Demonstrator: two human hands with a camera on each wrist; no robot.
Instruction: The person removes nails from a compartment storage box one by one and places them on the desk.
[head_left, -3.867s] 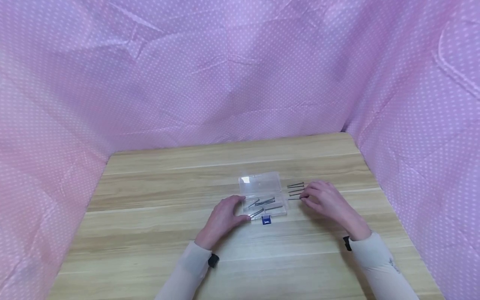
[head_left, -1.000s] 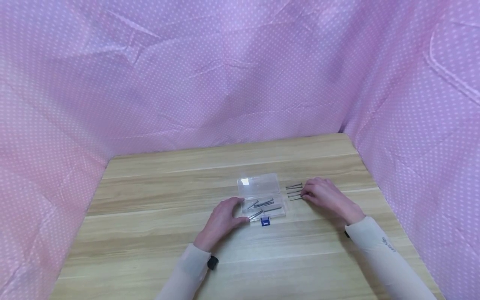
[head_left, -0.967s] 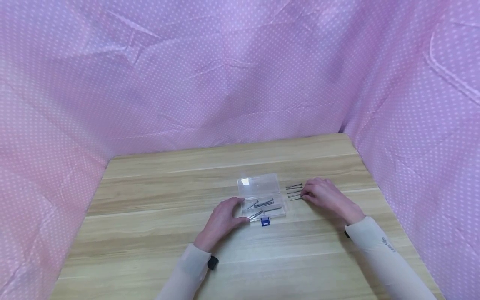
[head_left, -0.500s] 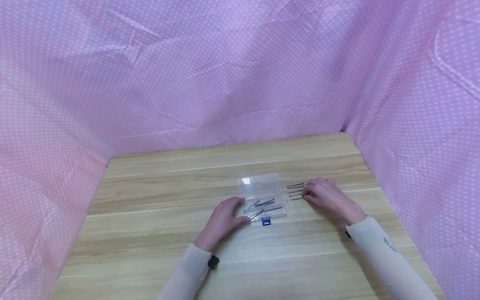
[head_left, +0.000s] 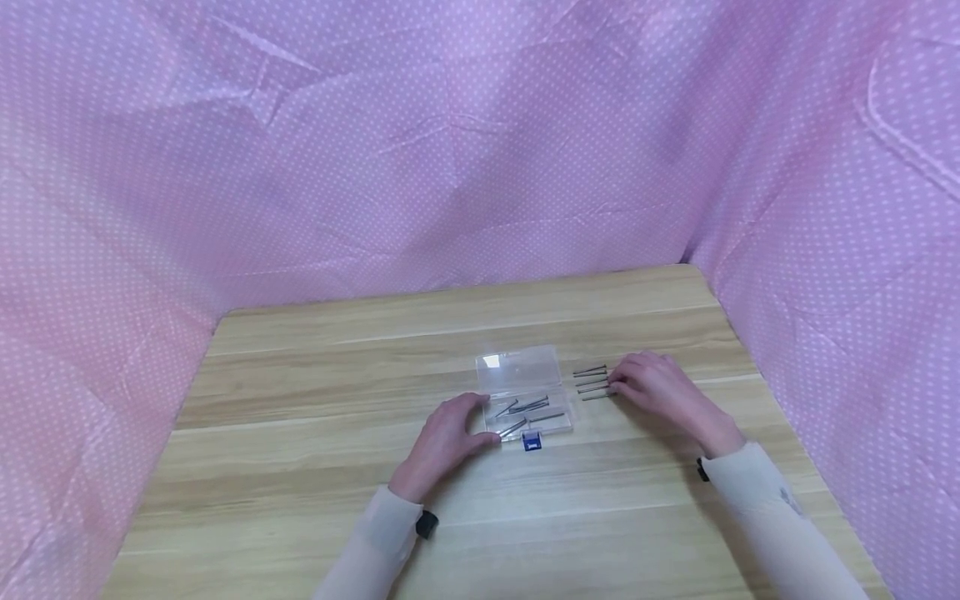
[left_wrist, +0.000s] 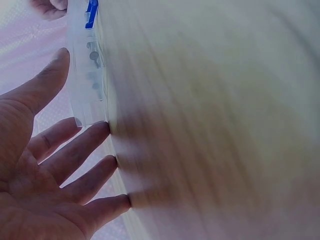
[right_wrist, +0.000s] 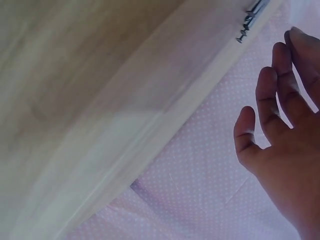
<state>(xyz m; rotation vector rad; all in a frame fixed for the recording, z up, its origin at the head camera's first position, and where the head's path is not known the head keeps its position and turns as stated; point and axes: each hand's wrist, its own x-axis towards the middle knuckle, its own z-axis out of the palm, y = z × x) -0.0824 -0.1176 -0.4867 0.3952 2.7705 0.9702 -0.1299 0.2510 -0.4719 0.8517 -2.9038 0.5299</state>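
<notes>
A clear plastic box [head_left: 517, 369] with a blue latch [head_left: 532, 442] lies with its lid laid back. Inside it are several long metal nails [head_left: 530, 406]. My left hand [head_left: 442, 437] rests at the box's left end, index fingertip and thumb touching near its corners. In the left wrist view its fingers are fairly straight and spread. To the right of the box, several more nails [head_left: 592, 382] lie in a rough row. Close to their right ends is my right hand [head_left: 656, 385]. In the right wrist view its loosely bent fingers are raised off the table, with nothing visible between them.
The box and nails lie on a wood-grain table [head_left: 337, 392]. Pink polka-dot cloth [head_left: 450, 167] hangs behind the table and along both sides. A dark strap device [head_left: 427, 524] sits on the left wrist.
My right hand has straightened the lowest nail into line with the row, then drawn back slightly to the right and away from it. The left hand and box keep their place.
</notes>
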